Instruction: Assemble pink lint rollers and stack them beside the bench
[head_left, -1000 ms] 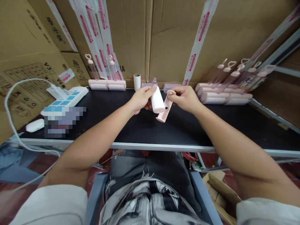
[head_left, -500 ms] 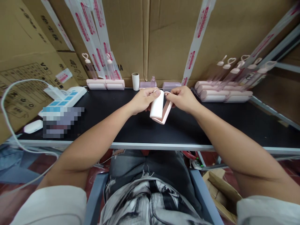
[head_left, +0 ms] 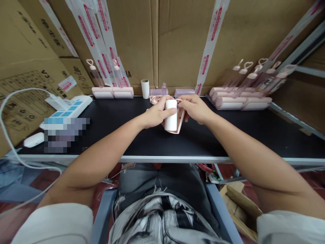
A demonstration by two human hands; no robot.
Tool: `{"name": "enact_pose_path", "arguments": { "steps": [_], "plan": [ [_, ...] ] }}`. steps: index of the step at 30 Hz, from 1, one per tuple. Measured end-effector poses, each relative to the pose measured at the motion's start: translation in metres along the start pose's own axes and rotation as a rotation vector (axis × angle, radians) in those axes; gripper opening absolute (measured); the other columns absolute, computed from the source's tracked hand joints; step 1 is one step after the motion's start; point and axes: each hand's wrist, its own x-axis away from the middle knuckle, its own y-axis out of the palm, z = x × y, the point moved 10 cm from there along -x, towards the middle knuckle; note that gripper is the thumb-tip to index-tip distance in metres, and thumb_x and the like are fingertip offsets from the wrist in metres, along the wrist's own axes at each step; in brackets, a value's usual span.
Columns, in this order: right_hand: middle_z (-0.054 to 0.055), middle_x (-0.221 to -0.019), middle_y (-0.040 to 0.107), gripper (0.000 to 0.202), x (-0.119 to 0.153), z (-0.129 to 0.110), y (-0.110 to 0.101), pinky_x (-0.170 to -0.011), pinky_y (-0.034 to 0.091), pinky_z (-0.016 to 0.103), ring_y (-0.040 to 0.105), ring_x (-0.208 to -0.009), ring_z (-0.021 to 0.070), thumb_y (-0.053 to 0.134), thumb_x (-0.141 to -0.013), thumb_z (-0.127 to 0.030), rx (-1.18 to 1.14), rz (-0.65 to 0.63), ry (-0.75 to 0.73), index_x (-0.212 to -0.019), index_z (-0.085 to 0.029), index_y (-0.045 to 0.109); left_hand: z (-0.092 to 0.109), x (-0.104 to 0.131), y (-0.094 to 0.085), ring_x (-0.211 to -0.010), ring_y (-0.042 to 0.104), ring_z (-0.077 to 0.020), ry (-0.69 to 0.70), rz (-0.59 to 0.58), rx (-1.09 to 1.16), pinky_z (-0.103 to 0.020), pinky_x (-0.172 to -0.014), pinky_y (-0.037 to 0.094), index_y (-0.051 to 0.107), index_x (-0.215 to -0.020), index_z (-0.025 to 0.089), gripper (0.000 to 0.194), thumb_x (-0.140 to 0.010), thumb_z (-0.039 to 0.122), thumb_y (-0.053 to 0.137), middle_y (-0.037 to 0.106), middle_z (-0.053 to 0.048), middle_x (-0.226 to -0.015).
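Note:
Over the black tabletop, my left hand (head_left: pixel 158 114) is closed on a white lint roll (head_left: pixel 171 117), thumb across its front. Close on its right, my right hand (head_left: pixel 195 107) grips the upper end of a pale pink lint roller casing (head_left: pixel 180 121). The casing's lower end curves under the roll, and its long side stands slightly apart from the roll's right edge. My fingers hide the top of the casing and the back of the roll. Just behind my left hand lies a small pink heart-shaped part (head_left: pixel 153 99).
Pink lint rollers with clear handles stand at the back left (head_left: pixel 113 92) and in a group at the back right (head_left: pixel 243 102). Between them are a cardboard-cored white roll (head_left: pixel 145 89) and purple translucent pieces (head_left: pixel 185 93). A power strip (head_left: pixel 68 110) with a white cable lies left.
The white roll has turned more upright and faces me more. The casing's long side has come closer to the roll, and my left thumb has slid down onto the roll's front.

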Motion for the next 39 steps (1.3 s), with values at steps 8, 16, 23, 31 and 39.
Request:
{"name": "enact_pose_path", "arguments": {
  "steps": [8,16,23,31,39],
  "plan": [
    [-0.004,-0.074,0.061,0.056,0.003,-0.013,0.013,-0.043,0.041,0.028,0.051,-0.05,0.0133,0.07,-0.093,-0.078,-0.184,-0.192,-0.205,-0.114,-0.027,0.06,0.014,-0.002,-0.016,-0.09,0.062,-0.017,0.167,0.136,-0.056,-0.031,-0.076,0.051,0.042,-0.119,0.024,0.044,-0.088,0.04,0.07,0.057,0.0,-0.105],
    [0.002,-0.084,0.07,0.069,0.007,-0.025,-0.005,-0.077,0.052,0.036,0.063,-0.079,0.019,0.059,-0.093,-0.09,-0.039,0.283,-0.424,-0.087,-0.022,0.069,0.021,-0.002,-0.019,-0.091,0.058,-0.018,0.25,0.142,-0.126,-0.031,-0.078,0.048,0.041,-0.114,0.025,0.046,-0.093,0.056,0.067,0.053,0.0,-0.099],
    [0.002,-0.085,0.071,0.068,0.007,-0.016,-0.002,-0.078,0.052,0.036,0.065,-0.082,0.0199,0.057,-0.095,-0.088,-0.12,0.33,-0.378,-0.09,-0.023,0.073,0.023,0.0,-0.019,-0.092,0.058,-0.0196,0.284,0.08,-0.144,-0.033,-0.078,0.048,0.043,-0.117,0.024,0.056,-0.093,0.069,0.067,0.055,-0.002,-0.102],
    [0.003,-0.086,0.069,0.064,0.007,-0.007,0.002,-0.079,0.053,0.035,0.063,-0.082,0.0199,0.06,-0.096,-0.085,-0.13,0.313,-0.299,-0.089,-0.023,0.071,0.02,-0.001,-0.015,-0.09,0.059,-0.0195,0.295,0.006,-0.212,-0.033,-0.077,0.049,0.042,-0.119,0.024,0.066,-0.091,0.081,0.063,0.055,-0.002,-0.103],
    [0.006,-0.103,0.071,0.066,0.02,-0.025,0.003,-0.091,0.056,0.039,0.066,-0.096,0.0238,0.041,-0.103,-0.087,0.039,0.316,-0.403,-0.107,-0.026,0.067,0.032,0.004,-0.01,-0.147,0.052,-0.0396,0.448,0.046,-0.386,-0.054,-0.125,0.042,0.032,-0.16,0.019,0.092,-0.085,0.053,0.074,0.05,-0.022,-0.161]
  ]
}}
